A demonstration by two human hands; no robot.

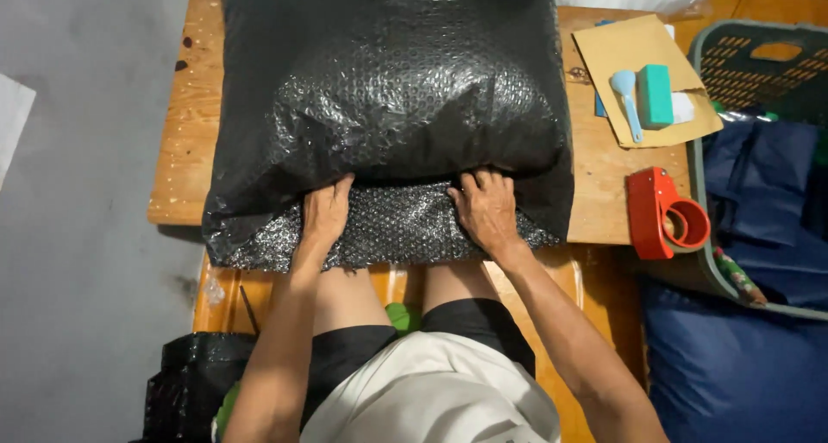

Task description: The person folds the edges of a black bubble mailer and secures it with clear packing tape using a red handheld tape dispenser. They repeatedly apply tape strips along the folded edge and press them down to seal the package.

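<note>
— Two hands, fingers doing what?
— Left hand [325,212] and right hand [485,208]: fingers curled, tips tucked under the black plastic bag's [388,89] edge, palms flat on the bubble wrap [392,227].
— Where's the bag?
— Upper centre of frame, covering the wooden table [185,141].
— Around it?
— Red tape dispenser [664,214] right of centre, brown envelope [642,76] upper right, plastic basket [759,63] far right.

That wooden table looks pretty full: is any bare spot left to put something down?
The table is bare in a strip left of the black bubble-wrap parcel. A smaller patch lies between the parcel, the cardboard sheet and the red tape dispenser. The right end is crowded.
</note>
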